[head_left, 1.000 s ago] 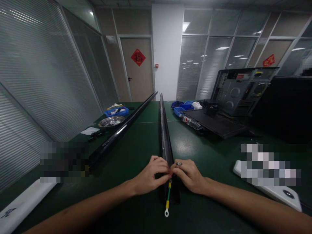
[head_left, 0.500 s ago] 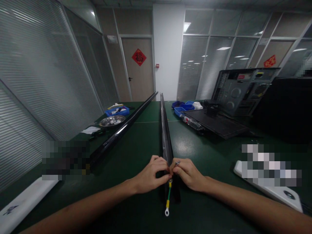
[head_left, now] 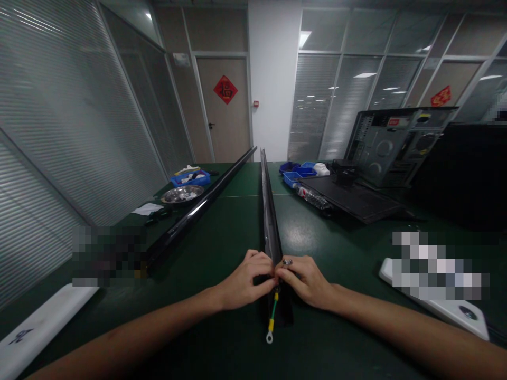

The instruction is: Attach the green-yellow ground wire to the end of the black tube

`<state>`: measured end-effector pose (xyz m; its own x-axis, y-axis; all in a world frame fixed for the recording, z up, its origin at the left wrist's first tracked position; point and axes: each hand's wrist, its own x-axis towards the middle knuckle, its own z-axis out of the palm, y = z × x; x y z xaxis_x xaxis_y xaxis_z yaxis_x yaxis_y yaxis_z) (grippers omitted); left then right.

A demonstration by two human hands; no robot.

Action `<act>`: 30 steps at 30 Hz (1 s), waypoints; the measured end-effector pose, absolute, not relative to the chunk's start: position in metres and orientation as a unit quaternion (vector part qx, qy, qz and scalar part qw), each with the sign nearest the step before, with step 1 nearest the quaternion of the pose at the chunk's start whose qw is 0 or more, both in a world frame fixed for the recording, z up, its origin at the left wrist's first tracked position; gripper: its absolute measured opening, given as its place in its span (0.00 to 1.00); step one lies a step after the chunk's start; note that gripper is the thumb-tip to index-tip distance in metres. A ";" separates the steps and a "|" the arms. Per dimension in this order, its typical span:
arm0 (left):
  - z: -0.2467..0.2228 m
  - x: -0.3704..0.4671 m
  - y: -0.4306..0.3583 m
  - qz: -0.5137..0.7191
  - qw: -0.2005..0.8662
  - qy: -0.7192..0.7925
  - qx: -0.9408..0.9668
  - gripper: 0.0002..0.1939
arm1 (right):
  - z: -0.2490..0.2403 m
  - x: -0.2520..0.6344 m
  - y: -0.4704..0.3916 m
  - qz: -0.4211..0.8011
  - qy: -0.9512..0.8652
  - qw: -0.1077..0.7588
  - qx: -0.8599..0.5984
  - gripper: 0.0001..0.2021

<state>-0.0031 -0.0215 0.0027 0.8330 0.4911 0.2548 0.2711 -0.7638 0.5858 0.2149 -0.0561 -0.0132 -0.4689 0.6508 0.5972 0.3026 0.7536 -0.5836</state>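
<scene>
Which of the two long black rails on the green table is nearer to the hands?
The right long black rail: the left hand and right hand meet over its near end. The left rail lies apart, touched by neither.

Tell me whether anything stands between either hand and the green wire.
Nothing visible does: the left hand and right hand meet close by the upper end of the green wire, over the near part of the long dark rail.

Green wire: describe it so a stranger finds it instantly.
On the green table, find the dark rail under the left hand and right hand. Below their fingertips, the short green wire points toward you; yellow bands and a pale ring set it apart from the rail.
</scene>
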 end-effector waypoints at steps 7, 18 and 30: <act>0.004 -0.005 -0.022 0.201 0.268 0.196 0.921 0.09 | -0.016 0.215 -0.057 0.184 -0.830 0.449 -0.274 0.16; 0.004 -0.004 -0.023 0.208 0.261 0.187 0.924 0.08 | -0.016 0.216 -0.057 0.192 -0.838 0.432 -0.273 0.17; 0.006 -0.005 -0.025 0.203 0.259 0.191 0.925 0.08 | -0.017 0.216 -0.057 0.206 -0.836 0.430 -0.271 0.15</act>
<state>-0.0048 -0.0249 0.0057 0.8449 0.4581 0.2762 0.2480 -0.7929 0.5566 0.2155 -0.0569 -0.0166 -0.4838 0.6300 0.6075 0.2758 0.7685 -0.5774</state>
